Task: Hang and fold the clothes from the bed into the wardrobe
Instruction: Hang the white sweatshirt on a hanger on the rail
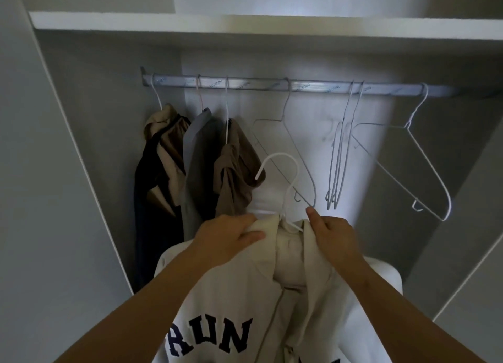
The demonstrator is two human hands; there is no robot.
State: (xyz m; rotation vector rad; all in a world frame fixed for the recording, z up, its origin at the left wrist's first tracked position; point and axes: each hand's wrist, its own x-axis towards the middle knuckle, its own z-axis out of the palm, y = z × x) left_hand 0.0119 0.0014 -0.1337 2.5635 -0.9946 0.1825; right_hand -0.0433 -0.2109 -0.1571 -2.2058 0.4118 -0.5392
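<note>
Both hands (231, 238) seemingly at hoodie (234, 294) edges

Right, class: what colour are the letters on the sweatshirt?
Dark navy letters on a cream sweatshirt; head view.

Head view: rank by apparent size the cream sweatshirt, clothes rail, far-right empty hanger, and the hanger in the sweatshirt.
1. cream sweatshirt, though nearest the camera.
2. clothes rail, long but thin.
3. far-right empty hanger.
4. hanger in the sweatshirt: only its hook and neck show, so unsure.
</note>
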